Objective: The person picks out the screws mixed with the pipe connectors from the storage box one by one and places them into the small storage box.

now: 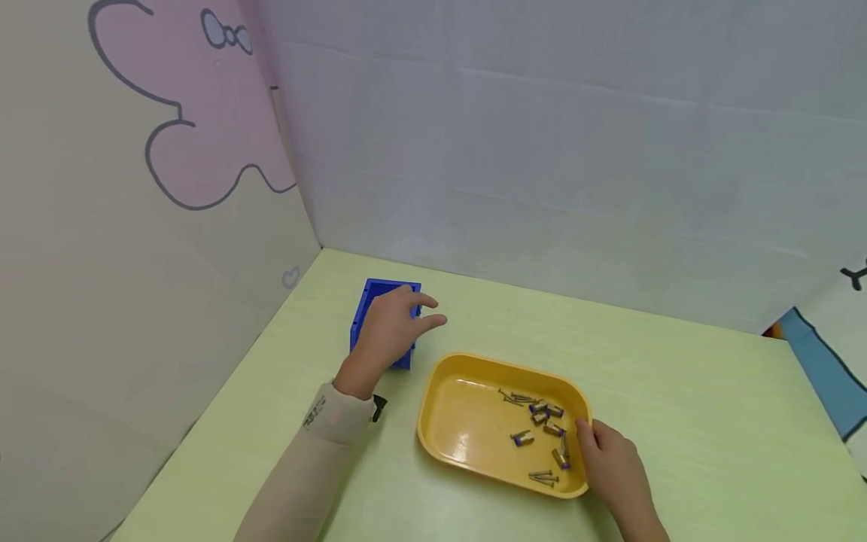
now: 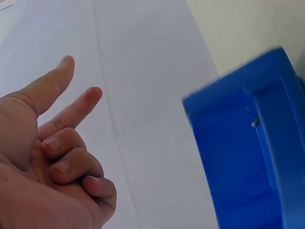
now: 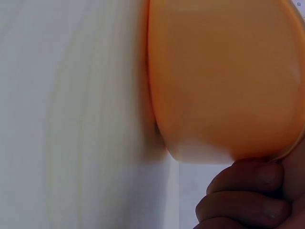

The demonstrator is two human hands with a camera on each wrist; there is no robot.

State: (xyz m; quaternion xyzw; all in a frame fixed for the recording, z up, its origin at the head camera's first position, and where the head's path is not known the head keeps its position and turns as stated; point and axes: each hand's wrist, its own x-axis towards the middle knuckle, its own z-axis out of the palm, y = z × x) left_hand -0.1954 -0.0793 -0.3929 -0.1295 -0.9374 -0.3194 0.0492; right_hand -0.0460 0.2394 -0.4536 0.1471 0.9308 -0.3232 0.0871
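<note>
My left hand [image 1: 391, 320] is over the blue bin [image 1: 359, 309], hiding part of it. Thumb and index finger stretch out apart with nothing between them, and the other fingers curl loosely, as the left wrist view shows. Inside the bin [image 2: 233, 162], a small metallic piece [image 2: 255, 122] is visible. At the yellow tray's [image 1: 467, 421] right end, my right hand [image 1: 616, 463] grips the rim, thumb on top and fingers below. Several brass-coloured fittings with blue ends [image 1: 554, 429] lie in the tray's right half. Among them are thin screws or nails [image 1: 543, 478].
The pale green tabletop [image 1: 711, 421] carries both containers, the bin behind and left of the tray. A white wall [image 1: 542, 173] rises along the back edge, and another with a pink drawing [image 1: 210, 128] stands at the left. A dark object [image 1: 379, 408] shows by the left cuff.
</note>
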